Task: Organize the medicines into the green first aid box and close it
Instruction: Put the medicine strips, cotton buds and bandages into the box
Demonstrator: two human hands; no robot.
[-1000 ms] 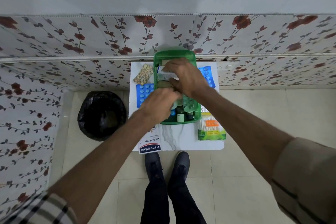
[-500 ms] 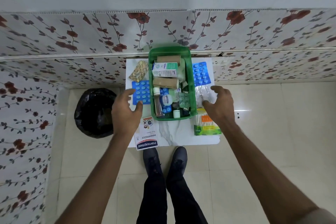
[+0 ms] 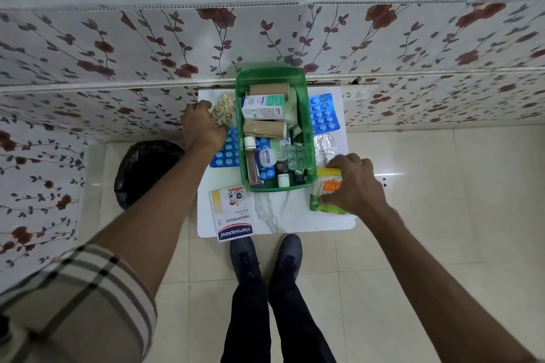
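Note:
The open green first aid box (image 3: 308, 138) stands on a small white table (image 3: 280, 215), holding bandage rolls, a white medicine carton, small bottles and blister strips. My left hand (image 3: 202, 127) rests left of the box on a yellowish tablet pack (image 3: 224, 109), fingers curled at its edge. My right hand (image 3: 355, 186) is closed over the green cotton-bud pack (image 3: 321, 206) right of the box. Blue blister packs lie on the left (image 3: 227, 153) and on the right (image 3: 324, 113), with a silver strip (image 3: 324, 149) beside the box. The Hansaplast box (image 3: 231, 215) lies at the front left.
A black-lined bin (image 3: 141, 168) stands on the floor left of the table. A floral-papered wall (image 3: 265, 38) rises directly behind the table. My shoes (image 3: 265, 253) are at the table's front edge on a tiled floor.
Both hands left the box interior and spread apart. The left went up to the tablet pack; the right came down onto the cotton-bud pack.

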